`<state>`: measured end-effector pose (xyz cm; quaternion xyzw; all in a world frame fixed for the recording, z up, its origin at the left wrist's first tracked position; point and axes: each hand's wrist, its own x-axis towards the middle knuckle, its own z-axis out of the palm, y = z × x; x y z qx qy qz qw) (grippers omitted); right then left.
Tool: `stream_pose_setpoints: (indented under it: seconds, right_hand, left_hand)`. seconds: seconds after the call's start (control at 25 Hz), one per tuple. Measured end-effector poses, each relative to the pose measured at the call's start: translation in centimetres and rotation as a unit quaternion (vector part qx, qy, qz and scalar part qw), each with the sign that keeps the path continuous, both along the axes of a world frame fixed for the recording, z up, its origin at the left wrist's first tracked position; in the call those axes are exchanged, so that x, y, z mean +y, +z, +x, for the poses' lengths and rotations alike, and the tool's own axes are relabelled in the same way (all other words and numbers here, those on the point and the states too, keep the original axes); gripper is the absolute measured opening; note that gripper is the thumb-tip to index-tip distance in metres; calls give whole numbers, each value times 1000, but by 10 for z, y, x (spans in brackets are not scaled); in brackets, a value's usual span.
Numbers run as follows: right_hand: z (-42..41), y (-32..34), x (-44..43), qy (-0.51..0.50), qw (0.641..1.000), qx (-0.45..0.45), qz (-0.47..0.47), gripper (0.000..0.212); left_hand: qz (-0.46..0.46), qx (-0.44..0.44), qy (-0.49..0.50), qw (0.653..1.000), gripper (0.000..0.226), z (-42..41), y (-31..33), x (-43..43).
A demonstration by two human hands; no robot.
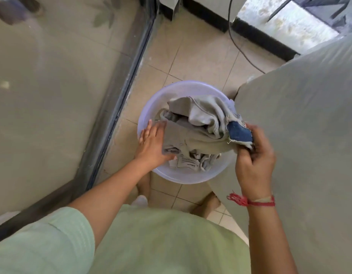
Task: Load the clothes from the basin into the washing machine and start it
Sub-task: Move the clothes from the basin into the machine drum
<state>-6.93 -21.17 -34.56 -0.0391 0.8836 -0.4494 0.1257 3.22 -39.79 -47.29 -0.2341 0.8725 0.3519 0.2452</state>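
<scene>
The basin (146, 107) sat on the tiled floor (191, 56) at the centre of the frame, with the clothes (203, 115) heaped in it. The left hand (151, 141) lay against the heap's left side, inside the left rim. The right hand (254, 155) held the heap's right edge over the right rim. A large covered object (301, 119) filled the right side, touching the basin. A door panel (42, 95) took the left side, its track (119, 91) running between panel and basin. A cable (236, 46) crossed the floor behind the basin, at the upper right.

Right hand (254, 157) around clothes (203, 115) in basin (169, 90)
</scene>
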Motion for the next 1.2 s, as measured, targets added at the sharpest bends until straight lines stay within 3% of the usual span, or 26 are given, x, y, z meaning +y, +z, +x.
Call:
stream_pose_setpoints:
  seconds: [0.12, 0.28, 0.44, 0.6, 0.68, 0.8, 0.96, 1.04, 1.2]
  right_hand:
    - [4, 59, -6, 37, 998, 36, -26, 52]
    - [10, 149, -3, 13, 994, 94, -50, 57]
    - [4, 248, 4, 10, 984, 173, -51, 52]
    - [5, 327, 4, -48, 964, 245, -85, 51]
    - [4, 372, 6, -91, 946, 291, -112, 44]
    - [6, 436, 4, -120, 907, 381, -135, 37]
    - [7, 495, 21, -163, 862, 458, -142, 28]
    - [1, 514, 51, -201, 857, 462, -109, 20]
    - [-6, 526, 99, -239, 870, 429, -46, 11]
  left_hand:
    - [37, 83, 50, 995, 129, -18, 45, 5]
    - [82, 172, 65, 979, 134, -42, 134, -3]
    - [113, 206, 23, 972, 122, -51, 220, -5]
    - [131, 242, -19, 961, 94, -44, 304, 13]
    - [149, 250, -47, 956, 103, -31, 343, 21]
    - [69, 315, -79, 943, 120, -36, 391, 24]
    - [34, 430, -97, 897, 61, -83, 464, 22]
    - [18, 448, -110, 887, 33, -99, 501, 14]
    - [-32, 481, -138, 865, 13, -117, 564, -4]
